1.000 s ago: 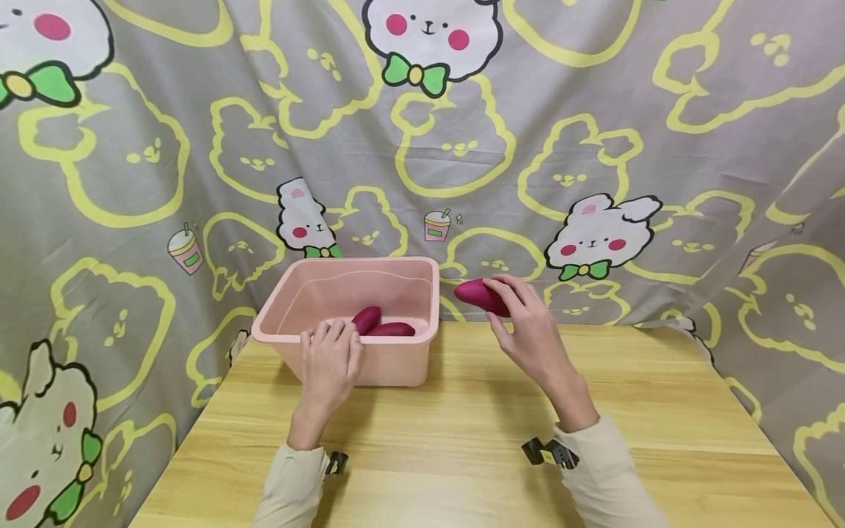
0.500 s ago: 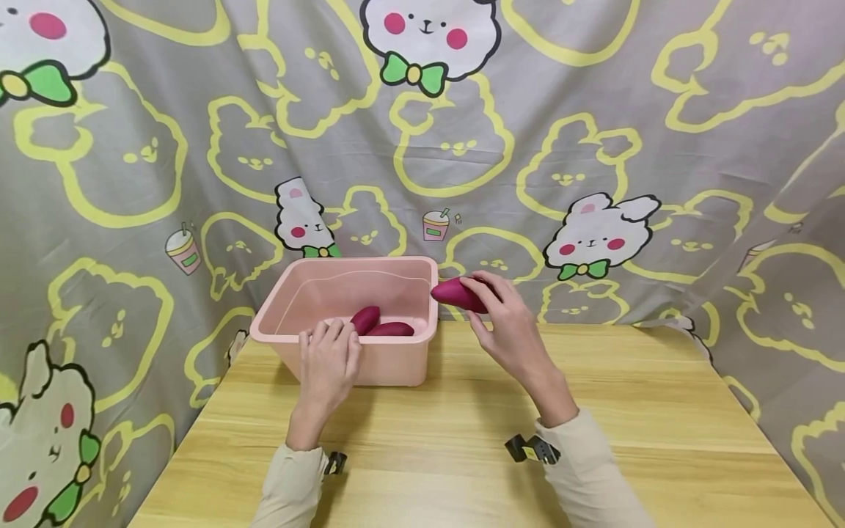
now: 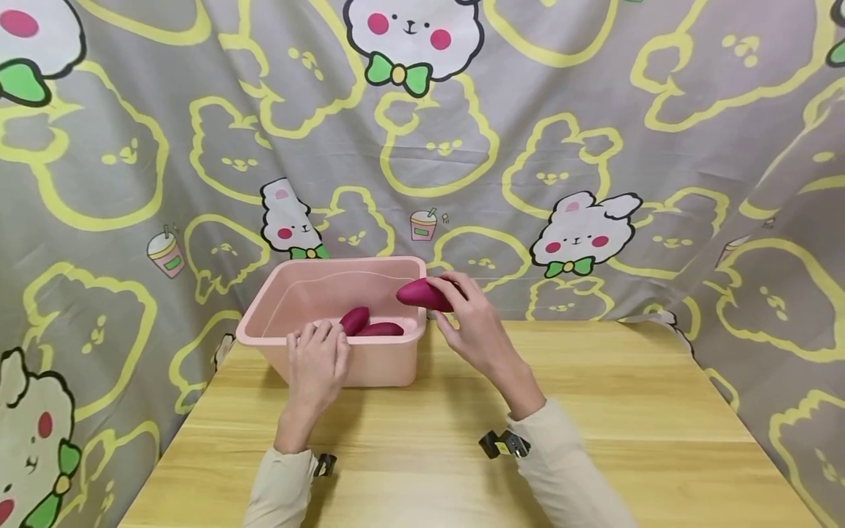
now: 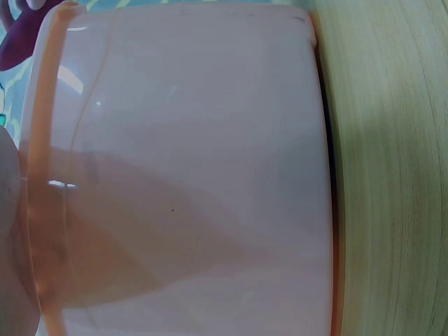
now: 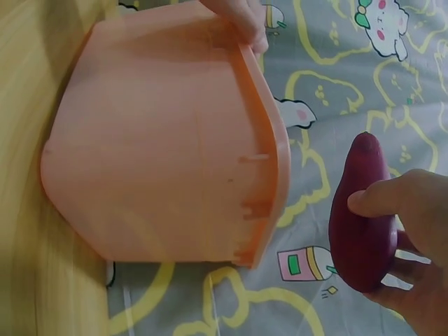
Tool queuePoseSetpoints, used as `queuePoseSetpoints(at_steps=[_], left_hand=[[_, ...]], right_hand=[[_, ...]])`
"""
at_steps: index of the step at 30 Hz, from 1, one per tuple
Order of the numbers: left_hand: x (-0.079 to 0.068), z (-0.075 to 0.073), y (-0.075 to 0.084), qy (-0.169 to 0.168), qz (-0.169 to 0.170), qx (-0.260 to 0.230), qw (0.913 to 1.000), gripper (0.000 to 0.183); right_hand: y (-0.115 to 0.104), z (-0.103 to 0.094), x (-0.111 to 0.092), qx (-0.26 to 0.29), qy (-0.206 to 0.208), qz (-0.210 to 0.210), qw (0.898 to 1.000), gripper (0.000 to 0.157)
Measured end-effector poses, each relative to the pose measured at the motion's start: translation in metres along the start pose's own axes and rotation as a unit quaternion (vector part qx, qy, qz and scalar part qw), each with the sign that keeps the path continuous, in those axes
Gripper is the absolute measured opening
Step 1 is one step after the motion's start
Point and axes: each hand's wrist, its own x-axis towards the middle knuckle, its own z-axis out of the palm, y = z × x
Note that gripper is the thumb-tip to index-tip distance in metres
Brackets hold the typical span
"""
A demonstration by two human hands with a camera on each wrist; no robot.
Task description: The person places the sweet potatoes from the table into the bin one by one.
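In the head view a pink plastic bin (image 3: 381, 364) stands upright on the table, left of centre. My left hand (image 3: 318, 367) grips its front rim, fingers over the edge. Two dark purple-red sweet potatoes (image 3: 383, 329) lie at the bottom, partly hidden by the front wall and that hand. With thumb and fingers, my right hand (image 3: 478, 331) holds another sweet potato (image 3: 417, 294), its tapered tip over the bin's right rim. The right wrist view shows the thumb across this sweet potato (image 5: 360, 231). The bin's outer wall (image 4: 196, 140) fills most of the left wrist view.
The wooden table (image 3: 594, 411) extends right and forward of the bin. Behind and on both sides hangs a grey curtain (image 3: 449, 176) with cartoon rabbits, close to the bin's back. Small black wrist cameras (image 3: 505, 444) sit at both sleeves.
My right hand has moved left with its sweet potato, from beside the bin to over its right rim. The left hand has kept its grip on the rim. The view has turned slightly right.
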Motion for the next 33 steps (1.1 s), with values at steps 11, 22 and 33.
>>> queuePoseSetpoints(at_steps=[11, 22, 33], left_hand=[[0.0, -0.002, -0.002, -0.008, -0.005, 0.002, 1.0, 0.038], [0.002, 0.0, 0.0, -0.007, 0.001, -0.001, 1.0, 0.038], [0.002, -0.004, 0.002, -0.016, 0.001, 0.001, 0.9999, 0.037]], right_hand=[[-0.01, 0.021, 0.007, 0.016, -0.003, -0.005, 1.0, 0.05], [-0.015, 0.035, 0.01, 0.02, -0.017, -0.018, 0.999, 0.046], [-0.019, 0.045, 0.013, 0.008, -0.041, -0.011, 0.999, 0.046]])
